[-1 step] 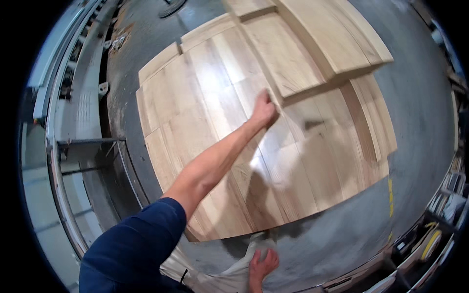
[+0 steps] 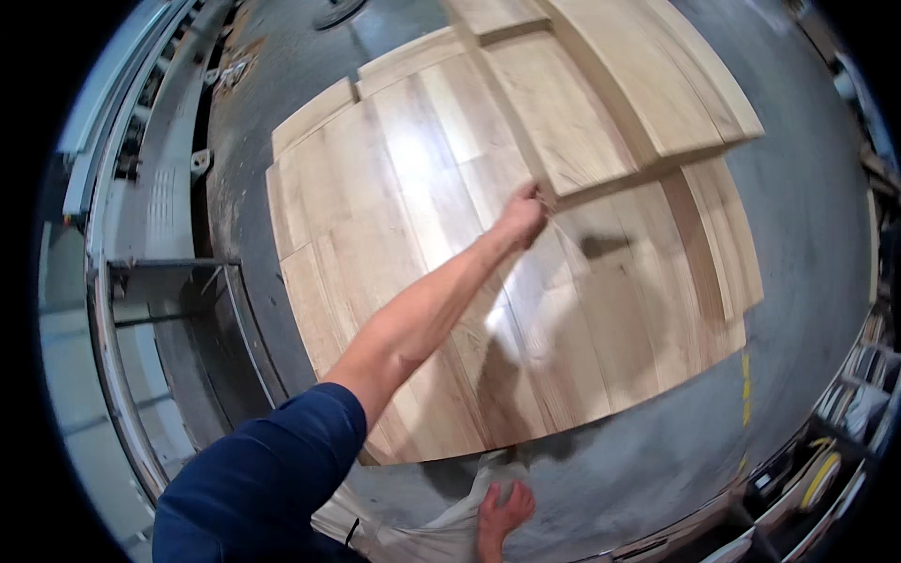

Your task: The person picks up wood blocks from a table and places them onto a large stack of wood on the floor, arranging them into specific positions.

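Broad light-brown wooden planks [image 2: 347, 216] lie side by side in a wide layer below me. On the far right part of it rests a raised stack of planks [image 2: 563, 113]. My left arm reaches across the layer. At the stack's near left corner, my left hand [image 2: 524, 218] is closed, its fingers against the edge of the lower raised plank; the fingertips are partly hidden. My right hand [image 2: 507, 511] hangs low beside my pale trouser leg [image 2: 460, 511], short of the layer's near edge. Its fingers are loosely bent and apart, with nothing in them.
A metal machine frame [image 2: 160, 206] runs along the left side. Grey floor [image 2: 798, 235] surrounds the planks, with a yellow line [image 2: 746, 389] at the right. An open shelf [image 2: 798, 469] with a yellow roll [image 2: 822, 479] stands at the lower right.
My left hand has shifted slightly right and closer to the corner of the raised plank. The whole view has moved a little. My right hand looks the same.
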### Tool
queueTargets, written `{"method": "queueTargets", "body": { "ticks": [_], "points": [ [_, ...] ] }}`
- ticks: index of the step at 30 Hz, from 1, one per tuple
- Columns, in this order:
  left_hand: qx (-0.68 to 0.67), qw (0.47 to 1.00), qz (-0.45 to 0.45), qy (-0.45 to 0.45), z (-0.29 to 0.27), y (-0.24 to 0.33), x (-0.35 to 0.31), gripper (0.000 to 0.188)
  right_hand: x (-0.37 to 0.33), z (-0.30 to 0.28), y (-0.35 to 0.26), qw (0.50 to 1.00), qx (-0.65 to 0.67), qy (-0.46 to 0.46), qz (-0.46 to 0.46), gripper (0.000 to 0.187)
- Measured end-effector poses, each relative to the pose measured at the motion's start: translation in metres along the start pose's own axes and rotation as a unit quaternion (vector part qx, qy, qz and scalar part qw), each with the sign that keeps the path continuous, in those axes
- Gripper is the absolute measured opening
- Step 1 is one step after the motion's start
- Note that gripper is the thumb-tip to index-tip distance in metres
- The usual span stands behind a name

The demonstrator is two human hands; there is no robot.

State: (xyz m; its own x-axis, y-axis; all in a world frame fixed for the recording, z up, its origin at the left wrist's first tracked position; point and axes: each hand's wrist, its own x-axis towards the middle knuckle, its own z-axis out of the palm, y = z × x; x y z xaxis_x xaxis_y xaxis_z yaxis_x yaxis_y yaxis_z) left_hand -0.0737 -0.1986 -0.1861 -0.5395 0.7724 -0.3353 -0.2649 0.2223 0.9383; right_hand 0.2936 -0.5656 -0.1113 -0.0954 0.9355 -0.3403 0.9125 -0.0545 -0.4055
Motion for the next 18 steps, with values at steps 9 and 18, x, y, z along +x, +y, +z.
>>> {"method": "queueTargets", "body": {
  "ticks": [9,18],
  "points": [
    [0.027,0.987,-0.126,-0.094,-0.131,-0.001,-0.163,0.028,-0.017,0.028,-0.022,0.979,-0.096,0.115,-0.141,0.034],
    [0.150,0.959,-0.217,0.105,-0.480,0.020,-0.378,0.023,-0.185,0.100,-0.107,0.983,-0.025,-0.178,0.042,0.041]
  ]
}}
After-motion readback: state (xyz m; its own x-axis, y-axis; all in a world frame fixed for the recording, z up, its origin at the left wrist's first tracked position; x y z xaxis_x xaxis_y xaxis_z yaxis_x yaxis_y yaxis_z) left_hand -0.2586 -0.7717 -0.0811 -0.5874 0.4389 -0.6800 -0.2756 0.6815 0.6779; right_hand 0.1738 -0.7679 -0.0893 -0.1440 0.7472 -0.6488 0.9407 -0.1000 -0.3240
